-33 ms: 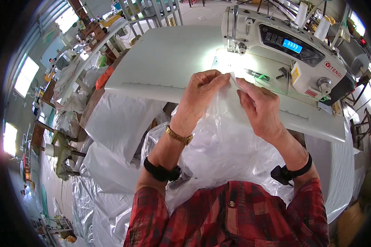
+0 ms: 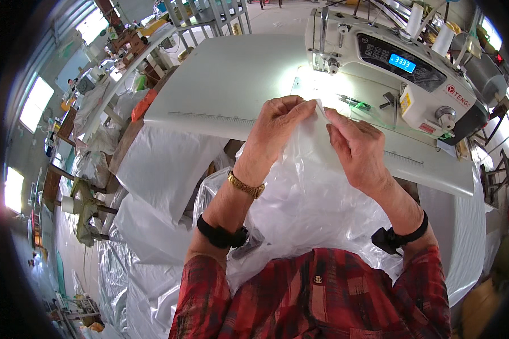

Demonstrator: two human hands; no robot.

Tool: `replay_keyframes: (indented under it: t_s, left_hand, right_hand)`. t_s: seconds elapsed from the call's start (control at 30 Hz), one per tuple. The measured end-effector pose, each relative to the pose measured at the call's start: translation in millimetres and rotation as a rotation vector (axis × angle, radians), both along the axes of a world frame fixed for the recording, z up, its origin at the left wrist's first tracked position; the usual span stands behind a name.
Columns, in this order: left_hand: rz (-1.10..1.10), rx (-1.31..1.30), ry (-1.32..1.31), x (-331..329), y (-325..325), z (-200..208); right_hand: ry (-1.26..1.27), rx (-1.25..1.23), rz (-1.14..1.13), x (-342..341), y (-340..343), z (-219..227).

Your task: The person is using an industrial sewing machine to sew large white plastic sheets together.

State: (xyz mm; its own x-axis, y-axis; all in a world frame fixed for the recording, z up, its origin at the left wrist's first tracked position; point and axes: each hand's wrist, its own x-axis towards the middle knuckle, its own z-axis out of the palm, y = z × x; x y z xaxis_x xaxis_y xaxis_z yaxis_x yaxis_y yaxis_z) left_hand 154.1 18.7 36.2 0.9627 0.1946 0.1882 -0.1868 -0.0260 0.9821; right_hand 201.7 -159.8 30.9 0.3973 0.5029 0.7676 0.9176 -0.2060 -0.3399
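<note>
A large translucent plastic sheet (image 2: 305, 169) rises from my lap to the front of the sewing table. Its folded upper edge comes to a point between my two hands. My left hand (image 2: 278, 127) pinches that edge between thumb and fingers, with a gold watch on the wrist. Close by on the right, my right hand (image 2: 357, 144) pinches the same edge by its fingertips. Just beyond both hands stands a white sewing machine (image 2: 401, 56), its lamp lighting the needle area. The fingertips partly hide the fold.
The pale sewing table (image 2: 226, 68) has a ruler marking along its front edge. Small scissors-like snips (image 2: 353, 102) lie beside the machine's needle area. More plastic sheeting (image 2: 158, 169) hangs at the left. White thread cones (image 2: 443, 39) stand behind the machine; a grey chair (image 2: 209, 17) is at the back.
Almost nothing differs. Both hands keep their pinch on the sheet's edge, and the right hand has shifted very slightly to the right.
</note>
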Motion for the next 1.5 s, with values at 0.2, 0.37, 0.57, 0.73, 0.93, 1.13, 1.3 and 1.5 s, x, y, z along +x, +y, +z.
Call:
replay_keyframes:
  t_s: [0.2,0.37,0.57,0.73,0.93,1.13,1.3,1.5]
  left_hand:
    - [-0.063,-0.091,0.015,4,2,-10]
    - [-0.081,-0.100,0.072,1,3,-13]
    - [0.007,0.412,-0.106,10,5,-10]
    - [0.088,0.806,-0.269,36,19,-6]
    - [-0.025,0.824,-0.149,99,29,-27]
    - [-0.050,0.838,-0.076,151,38,-62]
    - [0.049,0.898,0.004,167,42,-82]
    - [0.244,0.857,-0.076,169,33,-83]
  right_hand:
    - [-0.215,-0.294,-0.104,-5,-4,-6]
    - [-0.294,-0.472,-0.168,-7,-6,-6]
    - [-0.279,-0.447,-0.170,-13,-6,-7]
    - [0.097,-0.415,-0.008,4,-21,2]
    - [-0.136,-0.502,-0.048,104,3,-27]
    - [-0.210,-0.508,-0.078,150,27,-70]
    - [-0.100,-0.518,-0.047,153,30,-77]
    - [-0.170,-0.489,-0.025,155,32,-81]
